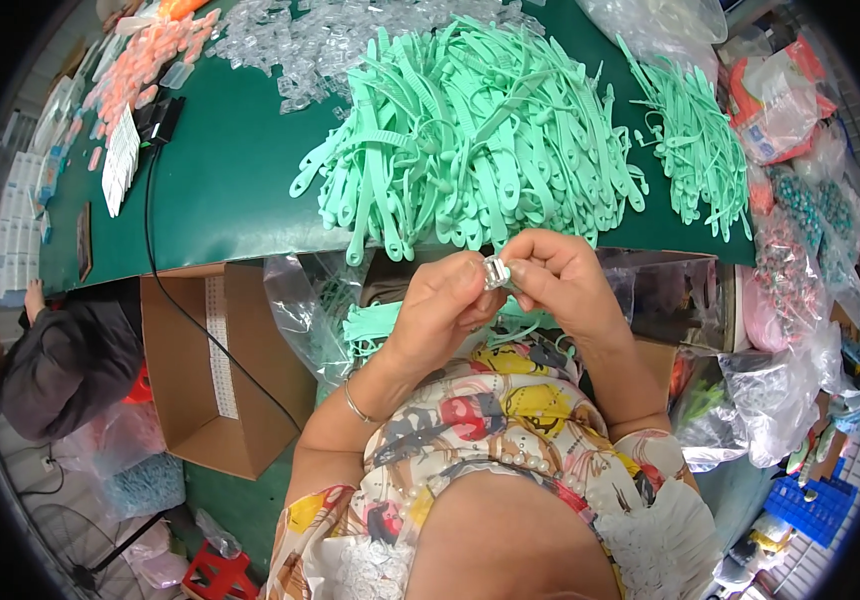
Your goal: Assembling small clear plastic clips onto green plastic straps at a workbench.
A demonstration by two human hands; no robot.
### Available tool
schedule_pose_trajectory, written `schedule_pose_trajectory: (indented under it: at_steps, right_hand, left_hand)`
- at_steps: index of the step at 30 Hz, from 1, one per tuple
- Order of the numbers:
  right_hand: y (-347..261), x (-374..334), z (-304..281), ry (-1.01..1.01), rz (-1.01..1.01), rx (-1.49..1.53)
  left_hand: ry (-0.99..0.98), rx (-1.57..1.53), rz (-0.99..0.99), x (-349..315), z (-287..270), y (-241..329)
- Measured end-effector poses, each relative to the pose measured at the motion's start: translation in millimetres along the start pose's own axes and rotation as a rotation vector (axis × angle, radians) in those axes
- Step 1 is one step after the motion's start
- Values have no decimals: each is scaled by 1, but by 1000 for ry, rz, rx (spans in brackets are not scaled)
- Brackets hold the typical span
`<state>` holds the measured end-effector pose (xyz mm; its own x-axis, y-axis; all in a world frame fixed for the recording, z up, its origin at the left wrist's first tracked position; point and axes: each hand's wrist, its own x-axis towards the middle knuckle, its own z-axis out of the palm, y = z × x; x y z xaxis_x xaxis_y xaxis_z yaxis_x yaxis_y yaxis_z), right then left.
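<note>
A small, shiny clear plastic piece (496, 272) is pinched between my two hands, just off the table's near edge. My left hand (442, 298) closes thumb and fingers on its left side. From the other side, the thumb and fingertips of my right hand (557, 283) grip it too. Beyond my hands lies a big heap of mint-green plastic straps (480, 140), ribbed, with holed ends. More green straps (375, 322) lie below my wrists, at my lap. Loose clear plastic pieces (300, 50) are spread behind the heap.
A green-topped table (240, 190) carries a smaller strap pile (695, 140) at right and orange pieces (140, 75) at far left. A black cable (155, 240) hangs over an open cardboard box (190, 400). Filled plastic bags (790, 270) crowd the right. Another person (70, 360) is at far left.
</note>
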<state>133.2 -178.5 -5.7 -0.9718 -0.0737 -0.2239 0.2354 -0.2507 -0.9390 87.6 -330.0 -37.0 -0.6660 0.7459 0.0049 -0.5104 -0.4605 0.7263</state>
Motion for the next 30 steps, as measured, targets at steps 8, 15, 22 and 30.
schedule_pose_trajectory:
  at_steps: [8,15,22,30]
  right_hand:
    - [7,4,-2,23,-55,-51]
    - [5,3,1,10,-105,31]
    - [7,1,-1,140,-596,-771]
    - [19,4,-11,-90,-525,-210]
  left_hand:
    - [-29,-24,1,0,-4,-3]
    - [-36,16,-79,-2,-10,-7]
    - [128,521,32,-7,-2,14]
    - [71,649,133,-8,-1,22]
